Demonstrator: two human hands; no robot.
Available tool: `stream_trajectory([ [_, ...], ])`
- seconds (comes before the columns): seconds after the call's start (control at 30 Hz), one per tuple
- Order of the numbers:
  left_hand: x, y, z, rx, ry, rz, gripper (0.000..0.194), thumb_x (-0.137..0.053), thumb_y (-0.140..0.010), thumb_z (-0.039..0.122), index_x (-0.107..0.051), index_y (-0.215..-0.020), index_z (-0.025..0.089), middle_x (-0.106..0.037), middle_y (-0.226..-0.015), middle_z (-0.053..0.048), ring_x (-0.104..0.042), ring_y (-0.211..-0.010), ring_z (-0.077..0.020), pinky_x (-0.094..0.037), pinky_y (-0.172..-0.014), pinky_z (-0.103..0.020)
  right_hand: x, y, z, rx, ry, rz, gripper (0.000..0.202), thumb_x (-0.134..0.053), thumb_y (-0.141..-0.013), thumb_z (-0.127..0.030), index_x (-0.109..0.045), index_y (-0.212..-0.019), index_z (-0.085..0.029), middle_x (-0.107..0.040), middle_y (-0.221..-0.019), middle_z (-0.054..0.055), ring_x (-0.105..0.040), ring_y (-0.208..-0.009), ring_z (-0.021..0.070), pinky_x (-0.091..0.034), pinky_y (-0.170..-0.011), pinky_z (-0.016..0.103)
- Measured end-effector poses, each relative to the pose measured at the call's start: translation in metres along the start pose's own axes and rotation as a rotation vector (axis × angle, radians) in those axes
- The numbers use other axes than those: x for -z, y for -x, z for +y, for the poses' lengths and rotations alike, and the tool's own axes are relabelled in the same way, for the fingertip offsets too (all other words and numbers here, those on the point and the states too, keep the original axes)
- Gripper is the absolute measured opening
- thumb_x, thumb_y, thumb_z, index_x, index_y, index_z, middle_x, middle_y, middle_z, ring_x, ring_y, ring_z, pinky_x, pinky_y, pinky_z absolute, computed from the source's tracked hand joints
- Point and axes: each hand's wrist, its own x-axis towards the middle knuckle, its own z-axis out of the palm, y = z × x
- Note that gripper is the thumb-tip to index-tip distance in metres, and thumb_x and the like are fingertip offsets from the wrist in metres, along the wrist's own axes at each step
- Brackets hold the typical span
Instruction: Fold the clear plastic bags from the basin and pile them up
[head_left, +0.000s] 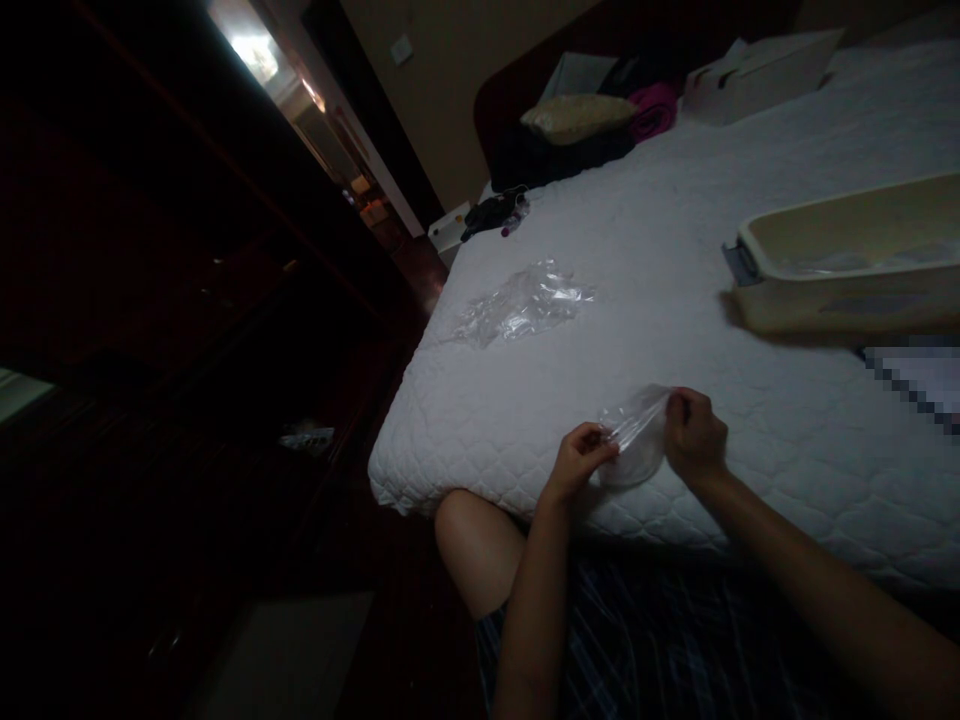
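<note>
A clear plastic bag (636, 440) is stretched between my two hands, just above the near edge of the white quilted bed (645, 250). My left hand (581, 460) pinches its left side between thumb and fingers. At the upper right corner of the bag, my right hand (694, 432) is closed round the plastic in a fist. Farther back on the bed lies a crumpled sheet of clear plastic (525, 305), touched by neither hand.
A cream bin (847, 305) with a grey latch stands on the bed at the right. Behind are a white box (765, 80), a beige cushion (581, 118), a rolled magenta cloth (654, 112) and dark clothes. Dark furniture (150, 250) fills the left.
</note>
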Motion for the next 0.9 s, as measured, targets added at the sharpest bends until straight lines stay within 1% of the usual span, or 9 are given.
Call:
stream_trajectory([
  [0.1,0.006,-0.001,0.004,-0.027,-0.037,0.083,0.043,-0.082,-0.054,0.049,-0.059,-0.072,0.017,-0.054,-0.06,0.005,-0.051,-0.053,-0.0072,-0.041,-0.054,-0.021,0.0,0.0,0.0,-0.016,-0.005,-0.004,0.03,-0.038,-0.092,-0.041,-0.057,-0.099,-0.02,-0.067,-0.078,0.01,-0.062,-0.062,0.023,-0.043,-0.056,0.033],
  [0.27,0.013,0.001,0.017,-0.023,-0.019,0.246,0.05,-0.082,-0.052,0.054,-0.053,-0.072,0.018,-0.043,-0.052,0.01,-0.037,-0.039,-0.0029,-0.029,-0.038,-0.017,0.0,0.0,0.0,-0.048,-0.023,-0.05,0.032,-0.038,-0.091,-0.044,-0.057,-0.099,-0.019,-0.066,-0.08,0.011,-0.062,-0.064,0.024,-0.043,-0.057,0.033],
  [0.43,0.022,0.0,0.022,-0.115,0.11,0.321,0.048,-0.082,-0.054,0.049,-0.052,-0.077,0.019,-0.04,-0.052,0.013,-0.029,-0.033,-0.0008,-0.032,-0.036,-0.018,0.001,-0.001,0.0,-0.102,-0.025,-0.004,0.033,-0.037,-0.092,-0.043,-0.058,-0.1,-0.018,-0.067,-0.081,0.011,-0.063,-0.067,0.0242,-0.043,-0.057,0.034],
  [0.53,0.028,-0.003,0.019,-0.168,0.108,0.377,0.045,-0.082,-0.057,0.046,-0.055,-0.082,0.019,-0.043,-0.055,0.011,-0.036,-0.036,-0.0017,-0.035,-0.039,-0.017,0.001,-0.001,0.0,-0.081,-0.019,0.003,0.034,-0.037,-0.092,-0.044,-0.058,-0.101,-0.018,-0.067,-0.079,0.01,-0.063,-0.065,0.0238,-0.043,-0.056,0.033],
  [0.63,0.031,-0.004,0.017,-0.22,0.056,0.427,0.043,-0.08,-0.06,0.045,-0.058,-0.087,0.02,-0.052,-0.065,0.007,-0.05,-0.05,-0.0051,-0.044,-0.051,-0.019,0.0,-0.001,0.001,-0.031,-0.001,-0.011,0.034,-0.036,-0.092,-0.043,-0.058,-0.099,-0.018,-0.067,-0.076,0.009,-0.062,-0.061,0.0227,-0.043,-0.054,0.032],
  [0.73,0.027,-0.002,0.018,-0.326,-0.107,0.449,0.041,-0.077,-0.065,0.044,-0.06,-0.094,0.021,-0.063,-0.091,-0.002,-0.063,-0.084,-0.0142,-0.051,-0.072,-0.026,-0.001,0.0,0.002,0.075,0.011,-0.038,0.032,-0.037,-0.093,-0.041,-0.059,-0.097,-0.018,-0.068,-0.076,0.009,-0.062,-0.058,0.021,-0.043,-0.052,0.03],
  [0.77,0.026,-0.001,0.018,-0.374,-0.185,0.432,0.042,-0.076,-0.067,0.044,-0.06,-0.098,0.021,-0.063,-0.103,-0.005,-0.062,-0.098,-0.0179,-0.05,-0.081,-0.029,0.0,0.001,0.001,0.128,0.006,-0.056,0.031,-0.037,-0.093,-0.04,-0.059,-0.096,-0.018,-0.069,-0.076,0.009,-0.063,-0.059,0.0204,-0.043,-0.052,0.03],
  [0.83,0.021,0.003,0.019,-0.468,-0.343,0.362,0.047,-0.075,-0.069,0.043,-0.059,-0.108,0.022,-0.058,-0.123,-0.009,-0.053,-0.119,-0.0231,-0.045,-0.096,-0.037,0.001,0.001,0.001,0.254,-0.013,-0.111,0.029,-0.039,-0.094,-0.038,-0.06,-0.095,-0.017,-0.07,-0.078,0.009,-0.065,-0.062,0.019,-0.043,-0.053,0.028],
  [0.9,0.017,0.006,0.019,-0.51,-0.465,0.26,0.052,-0.076,-0.07,0.04,-0.057,-0.115,0.024,-0.055,-0.13,-0.009,-0.048,-0.126,-0.0243,-0.039,-0.105,-0.041,0.003,0.002,-0.001,0.377,-0.031,-0.17,0.027,-0.041,-0.094,-0.036,-0.061,-0.095,-0.018,-0.071,-0.08,0.008,-0.066,-0.066,0.0174,-0.045,-0.055,0.026],
])
